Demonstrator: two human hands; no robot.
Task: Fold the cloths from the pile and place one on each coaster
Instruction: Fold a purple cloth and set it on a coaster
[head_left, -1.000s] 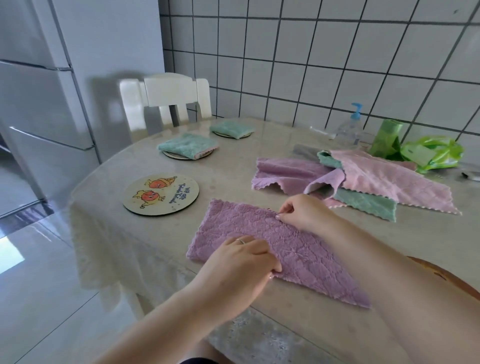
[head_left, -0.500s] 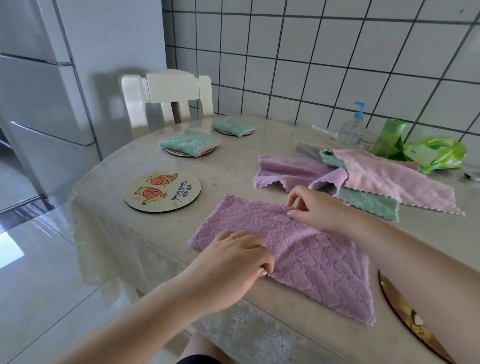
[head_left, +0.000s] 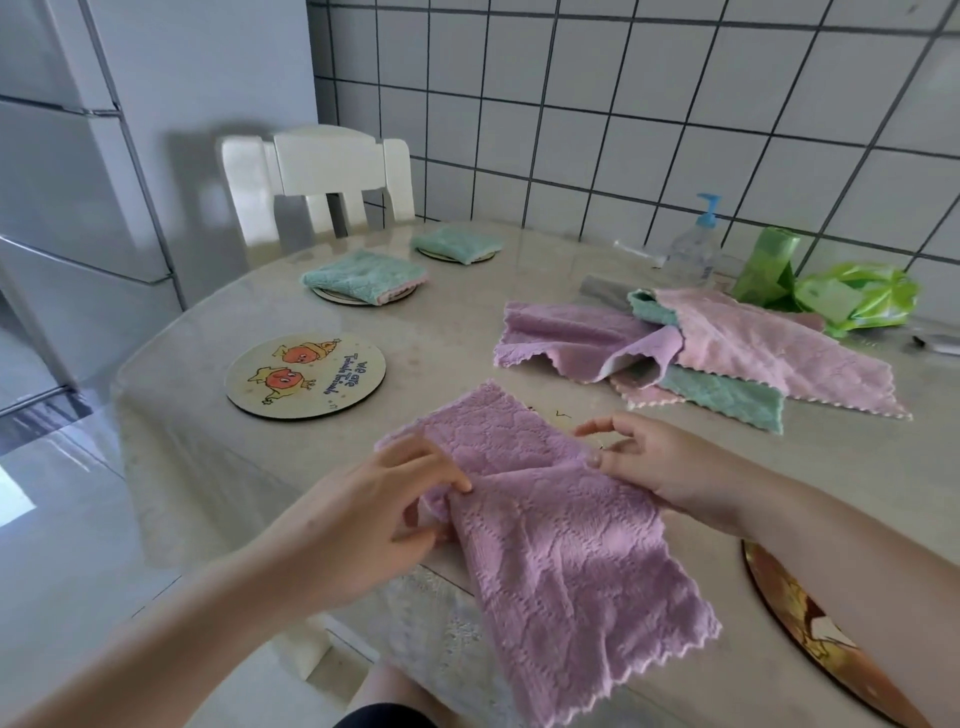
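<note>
A purple cloth (head_left: 561, 540) is lifted off the table's near edge, its lower end hanging over the edge. My left hand (head_left: 384, 514) pinches its left side at mid-length. My right hand (head_left: 654, 462) pinches the right side opposite. A pile of purple, pink and green cloths (head_left: 727, 353) lies at the right. Two far coasters each carry a folded green cloth (head_left: 363, 275) (head_left: 457, 244). A round coaster with orange cartoon figures (head_left: 306, 374) is bare. A brown coaster (head_left: 810, 634) shows partly under my right forearm.
The table (head_left: 218, 467) has a pale covering, its edge close to me. A white chair (head_left: 322, 182) stands at the far side. A pump bottle (head_left: 693, 249) and green plastic packaging (head_left: 852, 296) sit against the tiled wall. A fridge stands left.
The purple cloth lay flat on the table with both hands at its mid-line; now both hands have lifted it by the middle and its near half hangs down.
</note>
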